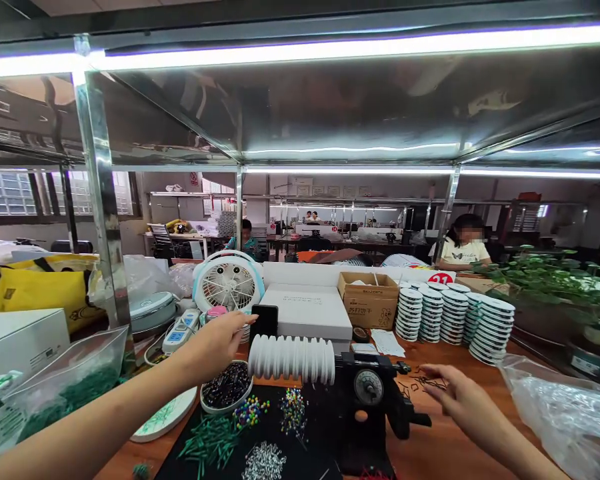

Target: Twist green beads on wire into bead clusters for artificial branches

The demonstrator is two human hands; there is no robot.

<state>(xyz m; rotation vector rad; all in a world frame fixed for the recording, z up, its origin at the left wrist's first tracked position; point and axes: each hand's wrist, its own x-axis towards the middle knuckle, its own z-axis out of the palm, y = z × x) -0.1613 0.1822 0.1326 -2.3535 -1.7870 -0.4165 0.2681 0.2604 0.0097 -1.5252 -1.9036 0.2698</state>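
Observation:
My left hand (pixel 225 343) reaches in over the table, index finger stretched out towards a dark upright phone (pixel 266 320); whether the fingertip touches it I cannot tell. Just right of it, a row of white ribbed spools (pixel 291 360) sits on the shaft of a black winding machine (pixel 363 400) with a round dial (pixel 369 387). My right hand (pixel 455 397) hovers right of the machine, fingers apart and holding nothing visible. Small dark bent pieces (pixel 423 383) lie beside its fingertips. Below the spools, a black mat (pixel 173 467) carries green pieces (pixel 210 443), colourful beads (pixel 293 410) and clear small parts (pixel 264 461).
A bowl of dark beads (pixel 227 385) stands behind the mat. Farther back are a fan (pixel 230 283), white box (pixel 300 307), cardboard box (pixel 367 297) and stacked white spools (pixel 450 317). Plastic bags (pixel 565 400) lie at right. A metal post (pixel 97 187) rises at left. People sit beyond.

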